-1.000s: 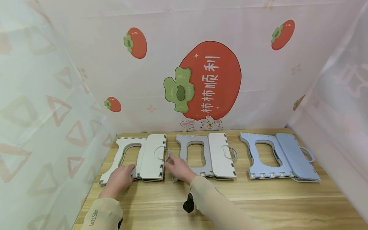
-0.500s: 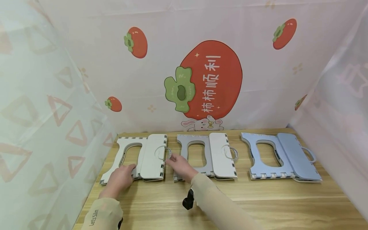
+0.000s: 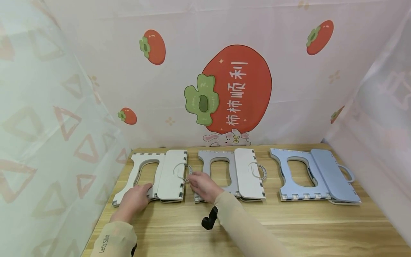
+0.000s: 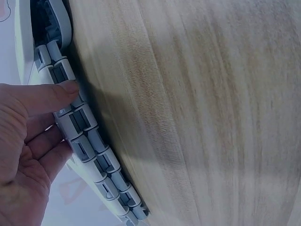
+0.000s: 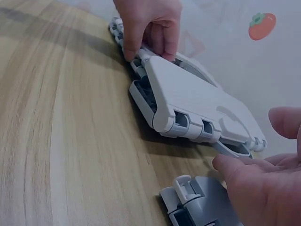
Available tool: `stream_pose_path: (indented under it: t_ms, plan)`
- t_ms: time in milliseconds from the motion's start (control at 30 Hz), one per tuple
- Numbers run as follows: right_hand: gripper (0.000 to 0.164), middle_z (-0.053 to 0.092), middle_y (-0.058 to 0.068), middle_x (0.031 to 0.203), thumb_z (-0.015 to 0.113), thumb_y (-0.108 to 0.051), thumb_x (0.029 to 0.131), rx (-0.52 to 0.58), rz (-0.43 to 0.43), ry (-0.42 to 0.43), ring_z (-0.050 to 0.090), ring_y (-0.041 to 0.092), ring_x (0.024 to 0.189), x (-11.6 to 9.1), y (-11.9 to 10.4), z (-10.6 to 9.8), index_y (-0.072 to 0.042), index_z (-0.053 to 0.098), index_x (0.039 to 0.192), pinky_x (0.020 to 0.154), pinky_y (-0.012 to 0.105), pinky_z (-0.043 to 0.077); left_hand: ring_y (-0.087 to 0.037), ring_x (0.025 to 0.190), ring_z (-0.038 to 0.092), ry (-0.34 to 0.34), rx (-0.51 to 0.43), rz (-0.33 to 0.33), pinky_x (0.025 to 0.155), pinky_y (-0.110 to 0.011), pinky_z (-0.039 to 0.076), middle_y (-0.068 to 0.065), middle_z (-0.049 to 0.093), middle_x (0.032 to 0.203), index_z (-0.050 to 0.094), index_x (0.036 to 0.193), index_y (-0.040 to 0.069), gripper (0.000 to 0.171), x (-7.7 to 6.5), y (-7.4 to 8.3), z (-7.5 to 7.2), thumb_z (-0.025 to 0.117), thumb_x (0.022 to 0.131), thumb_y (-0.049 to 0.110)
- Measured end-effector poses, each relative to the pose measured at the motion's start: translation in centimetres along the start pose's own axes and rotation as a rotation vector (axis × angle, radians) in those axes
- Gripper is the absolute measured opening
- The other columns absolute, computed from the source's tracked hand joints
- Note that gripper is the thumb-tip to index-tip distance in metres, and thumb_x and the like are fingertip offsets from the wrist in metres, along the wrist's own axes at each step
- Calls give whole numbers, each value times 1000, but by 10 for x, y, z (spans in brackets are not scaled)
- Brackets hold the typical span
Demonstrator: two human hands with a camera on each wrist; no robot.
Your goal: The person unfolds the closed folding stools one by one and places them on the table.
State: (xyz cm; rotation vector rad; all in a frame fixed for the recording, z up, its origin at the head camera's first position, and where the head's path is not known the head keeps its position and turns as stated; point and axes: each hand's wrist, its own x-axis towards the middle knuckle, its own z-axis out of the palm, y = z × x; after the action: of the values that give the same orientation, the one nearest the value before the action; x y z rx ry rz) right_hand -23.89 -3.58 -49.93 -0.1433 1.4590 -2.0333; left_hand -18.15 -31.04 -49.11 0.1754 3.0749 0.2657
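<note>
A white folded stool (image 3: 173,175) lies flat at the table's left, its grey carry handle (image 3: 189,172) sticking out on the right. My left hand (image 3: 133,200) grips the stool's near hinged edge, thumb on one side and fingers behind, as the left wrist view shows. Beside the handle is my right hand (image 3: 205,185). In the right wrist view, the right hand's thumb (image 5: 284,122) stands apart from its fingers, and a fingertip overlaps the handle; contact cannot be told. Below the right hand is a grey-and-white folded stool (image 3: 247,175), partly covered by it.
A blue folded stool (image 3: 305,175) lies farther right, handle to the right. All rest on a wooden table (image 3: 179,228). A printed curtain (image 3: 179,82) stands behind, with further curtain sides left and right.
My right hand's fingers have loosened and drawn slightly back from the white stool's handle. The left hand keeps its place on the near edge. The head view shifts slightly.
</note>
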Motion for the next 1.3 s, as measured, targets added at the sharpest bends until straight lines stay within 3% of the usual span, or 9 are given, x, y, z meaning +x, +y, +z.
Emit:
stream_pose_path:
  t_ms: [300, 1300]
  plan:
    - [77, -1, 28, 168, 48, -13, 108, 196, 52, 0, 1, 37, 156, 2, -1, -1, 12, -6, 157, 127, 50, 10, -23, 68, 59, -1, 13, 2, 58, -46, 49, -8, 69, 83, 69, 117, 3, 37, 1, -1, 2, 75, 81, 1]
    - [75, 8, 34, 165, 48, -6, 105, 266, 38, 12, 12, 40, 155, -9, 1, 0, 14, -4, 157, 127, 51, 11, -23, 68, 59, 5, 7, 6, 56, -46, 48, -7, 70, 85, 71, 115, 6, 35, -3, -2, 3, 73, 80, 1]
